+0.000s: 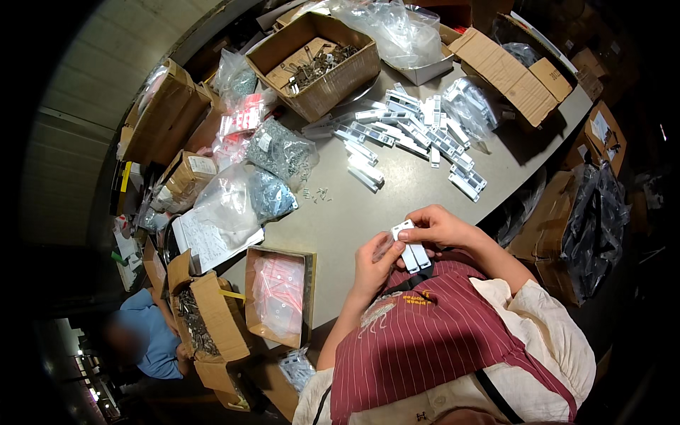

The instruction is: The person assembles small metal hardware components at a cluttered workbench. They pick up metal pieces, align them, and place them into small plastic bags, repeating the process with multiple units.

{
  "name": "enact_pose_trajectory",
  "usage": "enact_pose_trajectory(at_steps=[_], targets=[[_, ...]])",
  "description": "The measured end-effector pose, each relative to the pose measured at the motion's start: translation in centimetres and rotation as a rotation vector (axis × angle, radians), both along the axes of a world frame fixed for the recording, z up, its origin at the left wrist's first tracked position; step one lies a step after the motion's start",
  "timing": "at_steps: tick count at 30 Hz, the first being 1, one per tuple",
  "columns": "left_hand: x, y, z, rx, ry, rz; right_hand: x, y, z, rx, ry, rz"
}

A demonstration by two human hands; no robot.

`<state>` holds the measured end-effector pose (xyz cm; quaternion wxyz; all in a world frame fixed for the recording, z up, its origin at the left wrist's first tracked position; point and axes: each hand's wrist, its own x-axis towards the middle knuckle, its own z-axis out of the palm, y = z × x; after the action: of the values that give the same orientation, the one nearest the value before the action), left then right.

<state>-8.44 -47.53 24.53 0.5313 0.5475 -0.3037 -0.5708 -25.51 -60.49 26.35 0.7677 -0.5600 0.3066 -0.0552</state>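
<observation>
Close to my chest I hold two small white plastic bars (411,251) side by side. My right hand (440,227) grips their upper end from above. My left hand (373,265) pinches a clear little plastic bag beside the bars, its fingers touching them from the left. Farther out on the grey table (418,188) lies a heap of several similar white bars (414,131). A few loose screws (315,193) are scattered in the middle of the table.
An open cardboard box of dark metal parts (319,64) stands at the far side. Bags of screws (280,150) and clear bags lie left. A box of pink-printed bags (280,294) sits at the near left. More cartons ring the table. A person in blue (145,340) sits lower left.
</observation>
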Motion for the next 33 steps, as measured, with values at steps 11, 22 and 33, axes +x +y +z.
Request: enact_pose_trajectory(at_steps=[11,22,33], targets=[[0.1,0.0,0.5,0.049,0.074,0.037,0.2,0.3,-0.7,-0.028,-0.01,-0.015],[1.5,0.1,0.6,0.113,0.127,-0.09,0.5,-0.2,0.0,-0.009,0.043,-0.009],[1.3,0.4,0.5,0.107,0.12,-0.106,0.3,-0.3,0.3,-0.002,0.001,0.023]])
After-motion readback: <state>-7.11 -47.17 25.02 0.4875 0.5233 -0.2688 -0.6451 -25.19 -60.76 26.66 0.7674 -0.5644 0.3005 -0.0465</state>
